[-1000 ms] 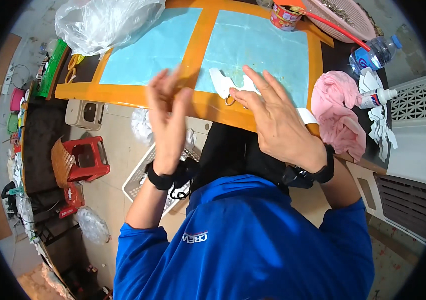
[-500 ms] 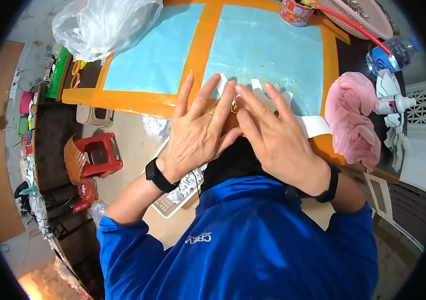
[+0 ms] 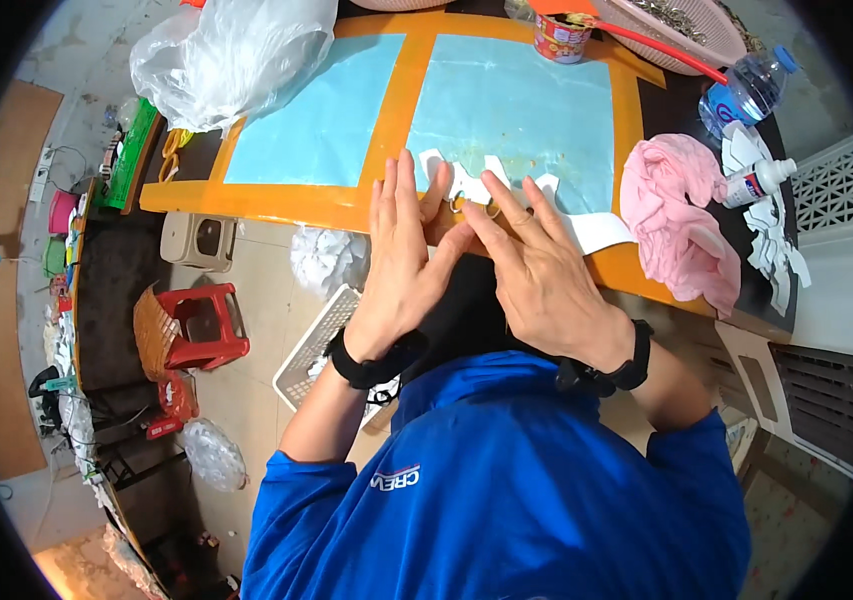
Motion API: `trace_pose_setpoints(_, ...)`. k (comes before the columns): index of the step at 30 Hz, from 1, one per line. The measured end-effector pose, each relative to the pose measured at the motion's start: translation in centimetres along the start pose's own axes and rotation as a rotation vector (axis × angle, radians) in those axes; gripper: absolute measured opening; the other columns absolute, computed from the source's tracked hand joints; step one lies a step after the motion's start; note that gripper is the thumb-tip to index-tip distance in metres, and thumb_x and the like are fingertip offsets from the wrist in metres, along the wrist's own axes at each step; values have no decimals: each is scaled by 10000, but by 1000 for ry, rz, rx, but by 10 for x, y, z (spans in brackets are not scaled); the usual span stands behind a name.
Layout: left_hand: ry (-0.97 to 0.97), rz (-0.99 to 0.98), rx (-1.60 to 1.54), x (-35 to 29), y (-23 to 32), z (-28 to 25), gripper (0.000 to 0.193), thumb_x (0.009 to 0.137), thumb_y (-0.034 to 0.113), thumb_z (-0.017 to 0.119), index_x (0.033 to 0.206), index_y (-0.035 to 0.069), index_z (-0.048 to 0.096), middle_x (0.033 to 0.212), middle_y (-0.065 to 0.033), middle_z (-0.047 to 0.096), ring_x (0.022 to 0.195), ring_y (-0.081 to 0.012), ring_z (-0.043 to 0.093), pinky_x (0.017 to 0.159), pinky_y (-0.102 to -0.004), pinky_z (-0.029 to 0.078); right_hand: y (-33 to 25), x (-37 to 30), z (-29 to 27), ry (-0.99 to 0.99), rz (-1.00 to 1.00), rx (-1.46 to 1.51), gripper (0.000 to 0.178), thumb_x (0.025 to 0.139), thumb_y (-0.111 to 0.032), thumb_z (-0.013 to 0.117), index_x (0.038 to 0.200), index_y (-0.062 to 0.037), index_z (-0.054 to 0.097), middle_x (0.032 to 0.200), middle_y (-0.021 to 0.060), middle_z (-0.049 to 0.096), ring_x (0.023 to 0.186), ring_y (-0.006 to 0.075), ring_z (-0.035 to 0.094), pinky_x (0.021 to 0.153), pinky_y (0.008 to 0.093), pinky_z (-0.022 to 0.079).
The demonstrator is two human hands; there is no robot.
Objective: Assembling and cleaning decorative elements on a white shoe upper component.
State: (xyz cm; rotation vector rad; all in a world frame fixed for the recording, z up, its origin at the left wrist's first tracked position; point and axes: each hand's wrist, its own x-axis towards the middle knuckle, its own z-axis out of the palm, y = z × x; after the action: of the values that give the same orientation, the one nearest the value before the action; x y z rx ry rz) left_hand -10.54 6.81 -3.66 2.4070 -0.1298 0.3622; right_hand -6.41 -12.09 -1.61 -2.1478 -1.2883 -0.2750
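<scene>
At the near edge of the table, a white cut-out piece (image 3: 471,186) with several projecting tabs lies on the blue sheet. A small gold-coloured curved item (image 3: 458,207) shows at its near edge, too small to identify. My left hand (image 3: 401,260) is turned partly on its side, its fingers stretched out beside the piece. Palm down, my right hand (image 3: 551,285) reaches over the piece's near side with extended fingers, partly hiding it. Nothing is visibly gripped in either hand. A white strip (image 3: 601,232) extends to the right of the right hand.
Right of the work lie a pink cloth (image 3: 676,215), a white bottle (image 3: 761,183), paper scraps (image 3: 774,245) and a water bottle (image 3: 746,92). A plastic bag (image 3: 236,65) sits at the back left, a red cup (image 3: 559,42) at the back. Below stands a white basket (image 3: 298,355).
My left hand has rolled onto its side and its fingers have drawn together, uncovering more of the white piece. The right hand stays stretched over it. The whole view has shifted slightly.
</scene>
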Motion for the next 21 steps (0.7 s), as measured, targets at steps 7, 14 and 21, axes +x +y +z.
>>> trace_pose_setpoints(7, 8, -159, -736, 0, -1, -6, 677, 982, 48, 448, 1542, 51, 67, 1498, -171, 400, 1409, -238, 316, 1145, -375, 216, -3, -15, 2, 8, -7, 59, 515, 728, 29, 553, 1242, 54, 529, 1192, 231, 612, 1303, 361, 460, 1128, 519, 279)
trace_pose_setpoints(14, 239, -221, -909, 11, 8, -14, 670, 953, -25, 496, 1527, 71, 165, 1459, -206, 428, 1197, -195, 567, 968, -292, 475, 7, -15, 6, 9, -43, 95, 480, 715, 45, 579, 1194, 18, 568, 1154, 157, 650, 1213, 310, 554, 1106, 491, 344)
trace_pose_setpoints(21, 263, -293, -796, 18, -4, -14, 785, 879, 5, 644, 1494, 7, 156, 1327, -212, 507, 1004, -196, 632, 831, -285, 533, 9, -15, 6, 10, -36, 127, 458, 721, 45, 580, 1177, -2, 581, 1168, 147, 647, 1195, 311, 565, 1104, 490, 356)
